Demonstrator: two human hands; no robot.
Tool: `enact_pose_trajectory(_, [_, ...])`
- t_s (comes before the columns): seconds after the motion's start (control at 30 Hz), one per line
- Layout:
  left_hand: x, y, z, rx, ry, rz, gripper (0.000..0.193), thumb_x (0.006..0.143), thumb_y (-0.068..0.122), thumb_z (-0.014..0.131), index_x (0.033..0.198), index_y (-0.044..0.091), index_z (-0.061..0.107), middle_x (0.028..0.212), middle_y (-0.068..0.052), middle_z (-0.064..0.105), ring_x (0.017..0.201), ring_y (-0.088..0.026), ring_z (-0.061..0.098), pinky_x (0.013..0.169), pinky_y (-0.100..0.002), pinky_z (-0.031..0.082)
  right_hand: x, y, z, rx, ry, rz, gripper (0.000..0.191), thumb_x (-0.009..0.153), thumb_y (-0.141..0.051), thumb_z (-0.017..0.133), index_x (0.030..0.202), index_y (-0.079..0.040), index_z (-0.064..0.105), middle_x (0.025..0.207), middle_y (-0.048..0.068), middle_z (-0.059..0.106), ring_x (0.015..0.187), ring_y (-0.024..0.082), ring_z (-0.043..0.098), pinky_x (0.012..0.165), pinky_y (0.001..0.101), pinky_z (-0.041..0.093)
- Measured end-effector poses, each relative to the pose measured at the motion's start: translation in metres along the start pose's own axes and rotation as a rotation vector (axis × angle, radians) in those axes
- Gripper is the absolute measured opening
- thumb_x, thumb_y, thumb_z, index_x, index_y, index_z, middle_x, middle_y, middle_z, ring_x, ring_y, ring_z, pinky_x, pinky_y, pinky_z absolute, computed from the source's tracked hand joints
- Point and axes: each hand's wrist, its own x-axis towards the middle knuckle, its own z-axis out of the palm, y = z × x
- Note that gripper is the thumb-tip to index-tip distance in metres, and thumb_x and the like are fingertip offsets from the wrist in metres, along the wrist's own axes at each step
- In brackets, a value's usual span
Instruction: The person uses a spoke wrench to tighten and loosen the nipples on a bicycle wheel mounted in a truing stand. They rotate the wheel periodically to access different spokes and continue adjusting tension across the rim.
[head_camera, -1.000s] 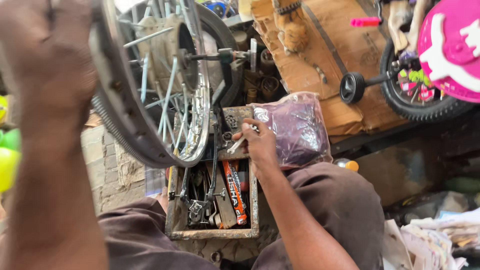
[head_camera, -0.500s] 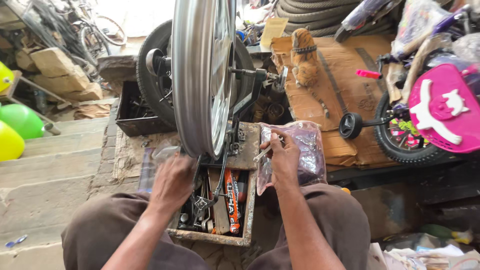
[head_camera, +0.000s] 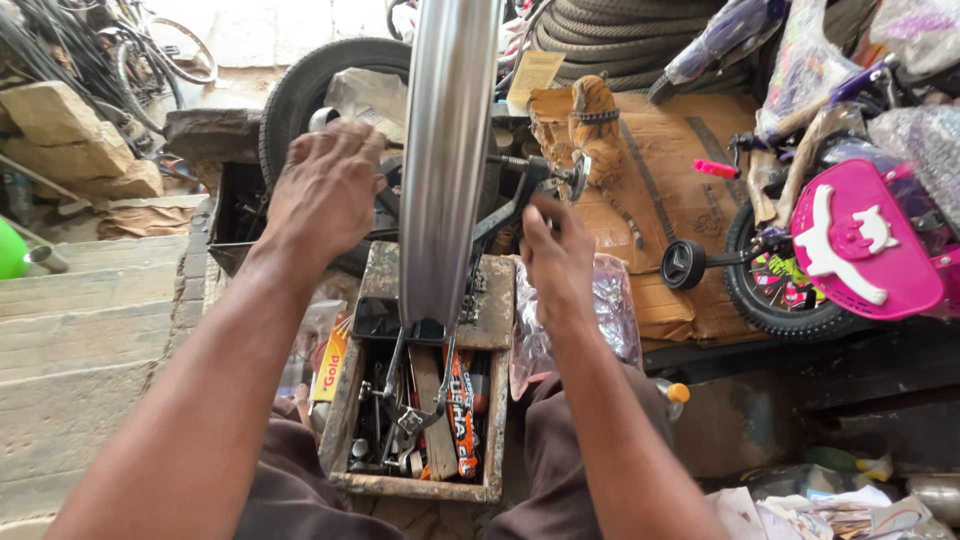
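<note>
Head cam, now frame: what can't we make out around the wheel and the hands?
- Wheel rim: top cut off by the frame edge; seen edge-on, spokes hidden.
- Left hand: fingers reach behind the rim, contact unseen.
- Right hand: fingertips hidden near the axle stand.
- Toolbox: tools too jumbled to identify.

Two bare arms, no sleeves, no watch, no rings. Left hand (head_camera: 325, 190) and right hand (head_camera: 558, 262) bare too, no gloves. Dark brown trousers (head_camera: 545, 470) on both legs.
</note>
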Motion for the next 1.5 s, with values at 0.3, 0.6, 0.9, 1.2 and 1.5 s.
enact_pose_trajectory(0.3, [0.041, -0.006, -0.003, -0.267, -0.332, -0.244, 0.038, 0.102, 0.004, 0.047, 0.132, 0.02, 0.064, 0.144, -0.005, 0.058, 0.14, -0.018, 0.046, 0.13, -0.043, 0.01, 0.073, -0.01, 0.056, -0.145, -0.286, -0.496, 0.031, 0.112, -0.02, 0.056, 0.13, 0.005, 0.061, 0.099, 0.009, 0.066, 0.086, 0.013, 0.063, 0.075, 0.0271, 0.055])
enact_pose_trajectory(0.6, [0.046, -0.001, 0.024, -0.275, -0.1, -0.229, 0.035, 0.091, 0.015, 0.06, 0.122, 0.03, 0.067, 0.132, -0.013, 0.057, 0.139, -0.034, 0.031, 0.116, -0.057, -0.007, 0.09, 0.002, 0.056, 0.217, -0.434, -0.086, 0.041, 0.099, -0.03, 0.058, 0.133, -0.007, 0.056, 0.109, 0.011, 0.069, 0.091, 0.017, 0.075, 0.075, 0.0309, 0.067])
enact_pose_trajectory(0.9, [0.04, -0.007, 0.033, -0.335, -0.051, -0.287, 0.035, 0.094, 0.014, 0.055, 0.121, 0.031, 0.069, 0.117, -0.006, 0.061, 0.134, -0.025, 0.042, 0.124, -0.051, -0.003, 0.114, -0.016, 0.067, 0.036, -0.462, -0.113, 0.042, 0.101, -0.031, 0.058, 0.135, -0.007, 0.055, 0.11, 0.012, 0.069, 0.095, 0.018, 0.073, 0.077, 0.0319, 0.065])
enact_pose_trajectory(1.2, [0.037, -0.011, 0.02, -0.378, -0.167, -0.268, 0.026, 0.099, 0.024, 0.054, 0.123, 0.028, 0.063, 0.127, -0.006, 0.056, 0.139, -0.026, 0.037, 0.124, -0.052, -0.006, 0.114, -0.031, 0.079, -0.066, -0.449, -0.171, 0.044, 0.102, -0.032, 0.058, 0.137, -0.006, 0.055, 0.112, 0.013, 0.069, 0.098, 0.019, 0.072, 0.08, 0.0329, 0.064])
enact_pose_trajectory(1.5, [0.036, -0.017, 0.063, -0.198, -0.001, -0.163, 0.066, 0.091, -0.01, 0.054, 0.125, 0.045, 0.061, 0.12, -0.002, 0.058, 0.132, -0.023, 0.044, 0.123, -0.051, 0.0, 0.104, 0.045, 0.055, 0.223, -0.496, -0.042, 0.046, 0.103, -0.033, 0.058, 0.139, -0.005, 0.055, 0.114, 0.014, 0.069, 0.102, 0.02, 0.071, 0.082, 0.0339, 0.062])
